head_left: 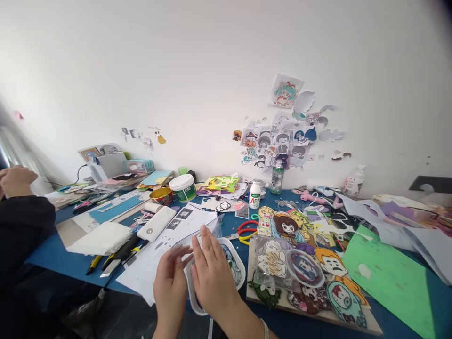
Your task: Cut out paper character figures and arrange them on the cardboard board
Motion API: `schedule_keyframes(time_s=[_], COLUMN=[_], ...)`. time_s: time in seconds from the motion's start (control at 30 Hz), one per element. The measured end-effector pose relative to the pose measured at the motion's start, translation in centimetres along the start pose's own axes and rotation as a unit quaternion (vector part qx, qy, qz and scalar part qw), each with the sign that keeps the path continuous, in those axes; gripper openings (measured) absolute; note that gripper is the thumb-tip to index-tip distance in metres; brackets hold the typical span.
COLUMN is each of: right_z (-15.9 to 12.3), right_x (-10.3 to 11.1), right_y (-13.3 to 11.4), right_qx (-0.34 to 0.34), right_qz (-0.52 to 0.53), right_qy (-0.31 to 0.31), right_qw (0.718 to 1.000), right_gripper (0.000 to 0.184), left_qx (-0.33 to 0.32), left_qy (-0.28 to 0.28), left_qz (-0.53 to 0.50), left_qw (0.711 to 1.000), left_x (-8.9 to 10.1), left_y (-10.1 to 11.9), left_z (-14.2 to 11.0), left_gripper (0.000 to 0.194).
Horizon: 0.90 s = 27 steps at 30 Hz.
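Currently both hands are hovering close together, fingers loose, left hand point(171, 282) beside and right hand point(212, 275) resting over the white oval tray point(238, 263) at 6 o'clock, gripping nothing, red scissors point(245, 230) lying unused at 1 o'clock.

Both hands are over a white tray point(240, 278) on the blue counter point(52, 259). The left hand point(171, 282) and the right hand point(212, 275) have flat fingers, and a clear sheet point(197, 240) is between them. Red scissors point(245, 230) lie just behind the tray. A board point(318, 313) with cartoon cutouts point(332, 263) is at the right.
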State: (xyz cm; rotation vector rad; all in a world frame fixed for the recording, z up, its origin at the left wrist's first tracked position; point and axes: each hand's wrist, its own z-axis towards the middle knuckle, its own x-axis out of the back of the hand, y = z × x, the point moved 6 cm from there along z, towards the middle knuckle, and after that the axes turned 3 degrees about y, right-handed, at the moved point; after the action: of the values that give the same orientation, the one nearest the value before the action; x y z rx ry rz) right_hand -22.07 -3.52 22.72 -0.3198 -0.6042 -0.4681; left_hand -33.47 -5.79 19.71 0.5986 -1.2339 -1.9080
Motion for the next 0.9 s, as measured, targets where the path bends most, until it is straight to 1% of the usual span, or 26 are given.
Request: schedule_keyframes(time_s=[0.13, 0.3, 0.37, 0.43, 0.53, 0.6, 0.7, 0.77, 0.83, 0.9], right_z=[-0.3, -1.2, -1.5, -1.4, -0.5, -0.1, -0.1, -0.3, -0.3, 0.0], right_x=[-0.6, -1.3, -1.0, -0.5, 0.2, 0.3, 0.1, 0.2, 0.6, 1.0], right_y=[0.4, 0.8, 1.0, 1.0, 0.8, 0.9, 1.3, 1.4, 1.3, 1.2], right_qx=[0.009, -0.019, -0.040, -0.049, -0.033, -0.028, -0.037, -0.041, -0.033, -0.019], right_qz=[-0.006, -0.026, -0.042, -0.051, -0.044, -0.035, -0.025, -0.025, -0.035, -0.046], right_qy=[0.050, 0.048, 0.055, 0.062, 0.071, 0.073, 0.074, 0.087, 0.104, 0.110], right_qw=[0.999, 0.998, 0.997, 0.996, 0.996, 0.996, 0.996, 0.995, 0.993, 0.993], right_gripper=[0.056, 0.049, 0.046, 0.047, 0.051, 0.050, 0.041, 0.034, 0.035, 0.041], left_qx=[0.013, 0.006, 0.005, 0.001, -0.006, -0.012, -0.013, -0.012, -0.014, -0.017], left_qy=[-0.007, -0.008, -0.010, -0.011, -0.012, -0.011, -0.013, -0.014, -0.016, -0.020], left_qz=[-0.043, -0.061, -0.058, -0.057, -0.057, -0.058, -0.065, -0.069, -0.070, -0.066], left_qw=[0.999, 0.998, 0.998, 0.998, 0.998, 0.998, 0.998, 0.997, 0.997, 0.997], left_x=[-0.4, -0.6, -0.7, -0.7, -0.8, -0.8, -0.8, -0.9, -0.9, -1.0], left_y=[-0.5, -0.6, -0.7, -0.8, -0.8, -0.7, -0.7, -0.8, -0.8, -0.8], left_z=[-0.2, -0.1, -0.1, -0.2, -0.3, -0.4, -0.4, -0.4, -0.5, -0.5], left_gripper=[0.023, 0.022, 0.022, 0.022, 0.022, 0.022, 0.022, 0.021, 0.021, 0.021])
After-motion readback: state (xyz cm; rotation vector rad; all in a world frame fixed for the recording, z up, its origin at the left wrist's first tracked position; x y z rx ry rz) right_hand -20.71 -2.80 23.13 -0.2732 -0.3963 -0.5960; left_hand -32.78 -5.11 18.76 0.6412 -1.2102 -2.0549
